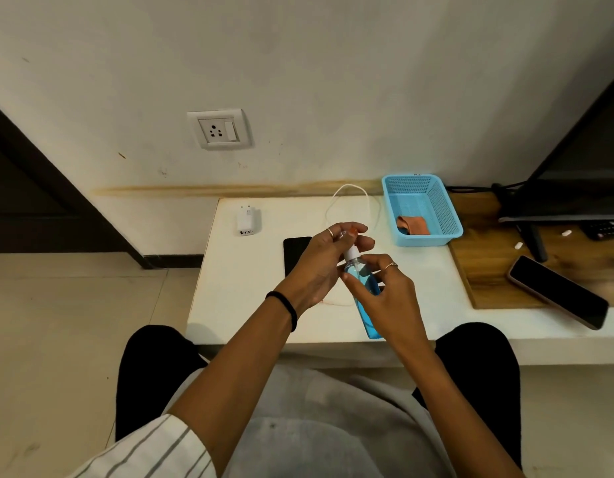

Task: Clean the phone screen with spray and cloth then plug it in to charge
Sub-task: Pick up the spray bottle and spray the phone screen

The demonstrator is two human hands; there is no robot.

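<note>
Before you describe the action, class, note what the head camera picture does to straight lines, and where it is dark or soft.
Head view: wide-angle bending bows the white table edge and tilts the wall socket; corners darken, especially around the television; light is soft and even, with faint shadows under the left hand and right hand holding the spray bottle; frame edges look slightly soft.

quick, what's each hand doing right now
Left hand: fingers pinch the white cap of the spray bottle.
Right hand: fingers curled round the bottle's body, holding it.
</note>
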